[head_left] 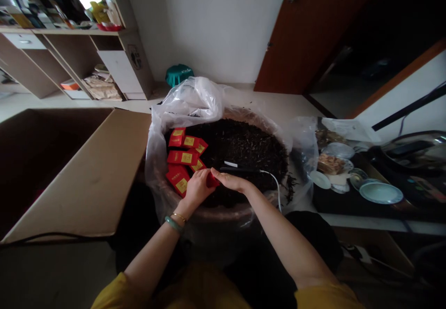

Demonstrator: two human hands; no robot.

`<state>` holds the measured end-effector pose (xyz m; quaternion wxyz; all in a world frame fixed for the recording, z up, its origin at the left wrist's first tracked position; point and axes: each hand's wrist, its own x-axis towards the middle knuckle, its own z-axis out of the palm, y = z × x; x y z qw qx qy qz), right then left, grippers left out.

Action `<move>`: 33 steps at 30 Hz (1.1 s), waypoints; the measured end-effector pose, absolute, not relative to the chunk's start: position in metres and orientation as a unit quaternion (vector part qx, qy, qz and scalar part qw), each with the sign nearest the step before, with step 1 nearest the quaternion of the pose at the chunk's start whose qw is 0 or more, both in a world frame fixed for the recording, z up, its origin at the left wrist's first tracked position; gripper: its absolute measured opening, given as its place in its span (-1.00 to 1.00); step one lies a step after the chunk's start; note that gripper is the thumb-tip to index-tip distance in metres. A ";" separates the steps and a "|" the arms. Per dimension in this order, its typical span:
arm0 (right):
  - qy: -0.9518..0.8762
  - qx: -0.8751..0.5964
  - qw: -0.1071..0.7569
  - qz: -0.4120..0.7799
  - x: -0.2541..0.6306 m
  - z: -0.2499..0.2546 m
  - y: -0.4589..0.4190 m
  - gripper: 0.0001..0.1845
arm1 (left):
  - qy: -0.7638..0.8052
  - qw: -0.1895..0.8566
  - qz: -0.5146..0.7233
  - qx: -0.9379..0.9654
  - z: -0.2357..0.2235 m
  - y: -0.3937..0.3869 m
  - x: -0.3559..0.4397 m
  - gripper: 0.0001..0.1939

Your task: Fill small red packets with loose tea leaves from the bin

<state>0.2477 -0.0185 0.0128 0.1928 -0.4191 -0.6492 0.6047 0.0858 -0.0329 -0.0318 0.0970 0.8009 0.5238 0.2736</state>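
Observation:
My left hand point(199, 186) is closed round a small red packet point(213, 179), low over the near part of a tub. From the other side my right hand point(232, 181) grips the same packet at its edge, fingers fairly straight. Much of the packet is hidden by both hands. Several red packets with yellow labels point(181, 157) lie just left of them. They rest on dark, dry, twisted leaves point(251, 144), which look like loose tea. Clear plastic point(156, 137) lines the tub. A slim dark device point(244, 169) with a white cable lies on the leaves beside my right hand.
An open cardboard box point(94, 183) stands close on the left. To the right, a low table holds a pale bowl point(380, 192), small cups and a glass-lidded appliance point(418, 146). Behind are a shelf unit point(121, 72), a green bag point(178, 74) and a brown door point(296, 35).

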 end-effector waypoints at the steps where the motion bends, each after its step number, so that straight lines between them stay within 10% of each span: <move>1: -0.640 -0.414 0.198 0.616 0.249 0.016 -0.018 -0.14 | 0.527 0.097 0.278 0.798 -0.031 -0.032 0.085 -0.55; 7: -0.604 -0.495 0.230 0.581 0.282 0.040 -0.010 -0.26 | 0.551 0.093 0.304 0.771 -0.028 -0.031 0.081 -0.60; 11: -0.655 -0.618 0.057 0.430 0.296 0.031 -0.011 -0.59 | 0.563 0.084 0.316 0.759 -0.027 -0.031 0.081 -0.60; 19: -0.719 -0.642 -0.100 0.246 0.242 0.004 -0.036 0.20 | 0.588 0.074 0.302 0.747 -0.019 -0.034 0.083 -0.45; 33: -0.816 -0.542 -0.078 0.184 0.208 -0.009 -0.052 -0.32 | 0.588 0.036 0.215 0.779 -0.003 -0.032 0.049 -0.34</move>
